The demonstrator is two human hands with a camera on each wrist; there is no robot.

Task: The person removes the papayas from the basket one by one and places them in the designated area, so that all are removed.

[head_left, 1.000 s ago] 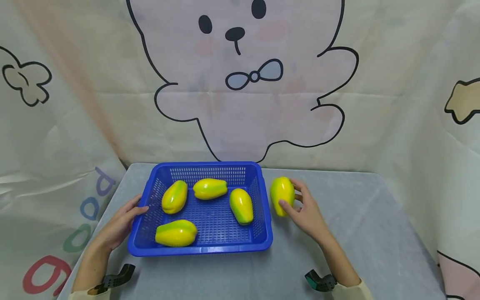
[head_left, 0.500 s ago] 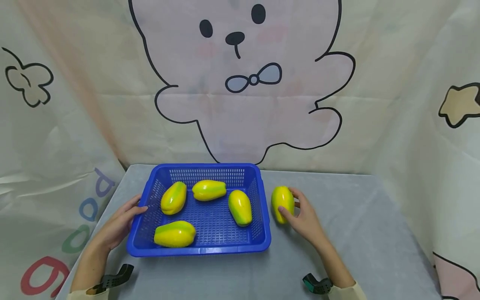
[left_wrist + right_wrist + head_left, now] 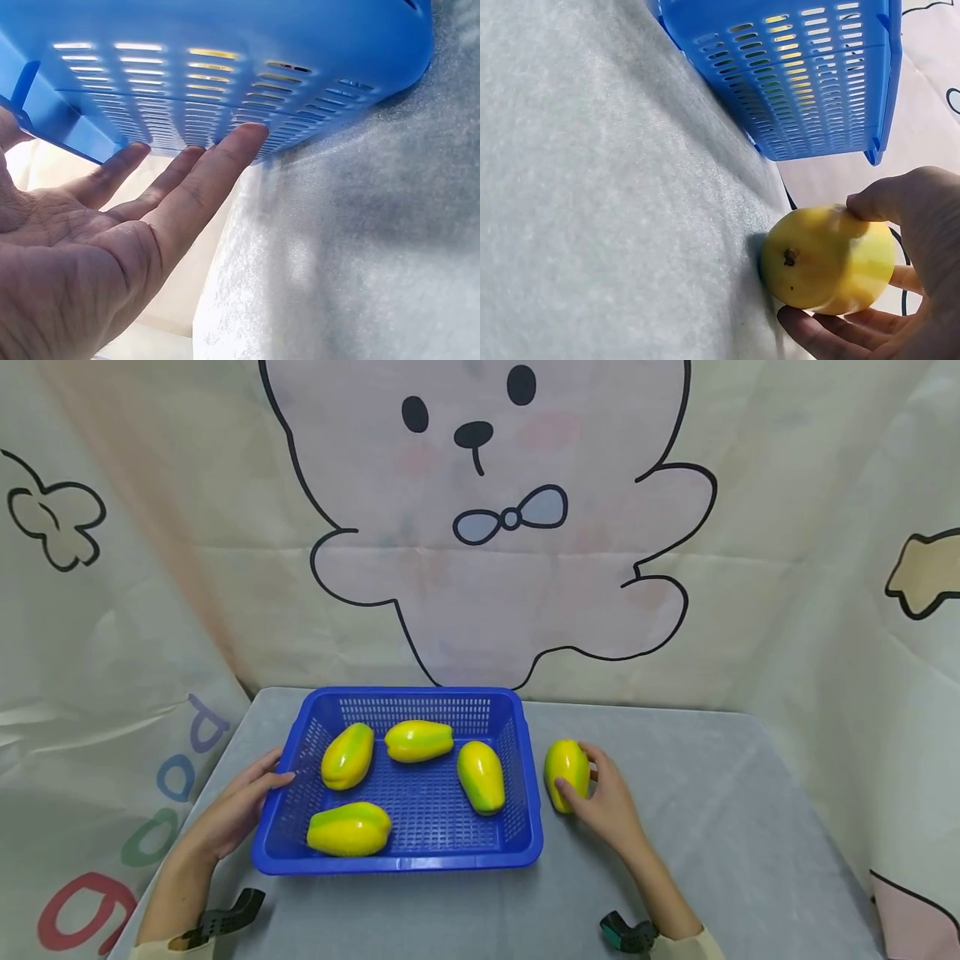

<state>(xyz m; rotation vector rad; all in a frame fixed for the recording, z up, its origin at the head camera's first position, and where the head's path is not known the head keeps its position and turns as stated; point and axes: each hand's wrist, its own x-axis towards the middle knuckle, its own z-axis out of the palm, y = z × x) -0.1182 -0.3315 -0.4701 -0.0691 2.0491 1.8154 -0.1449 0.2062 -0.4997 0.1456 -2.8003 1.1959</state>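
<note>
Cloth (image 3: 112, 635) hangs on the far left, with a black-lined flower (image 3: 56, 522) and bright letters (image 3: 162, 781) drawn on it. Next comes the person's left hand (image 3: 238, 802), above a cream sleeve (image 3: 176, 950) and a black band (image 3: 232, 918). Its thumb goes over the edge of a blue basket (image 3: 397, 862), and its long, nearly straight fingers (image 3: 202, 184) press on the outside wall, so it has hold of that side. I can see four fruits in the basket, all shiny yellow and green. At the left, one fruit (image 3: 347, 756) leans up near the back, and another fruit (image 3: 349, 829) lies sideways near the front. A third fruit (image 3: 418, 741) lies sideways by the back wall, and a fourth fruit (image 3: 481, 777) sits near the right wall. A big drawn bear (image 3: 480, 585) with a bow tie is on the wall behind. Just past the basket's right side, outside it, is a fifth fruit (image 3: 566, 768). The right hand (image 3: 609, 802) holds it, thumb on one side and bent fingers on the other, open just as wide as the fruit. It is right down by the grey table (image 3: 720, 827); I can't tell if they touch. On the far right is a drawn tan star (image 3: 930, 575).
</note>
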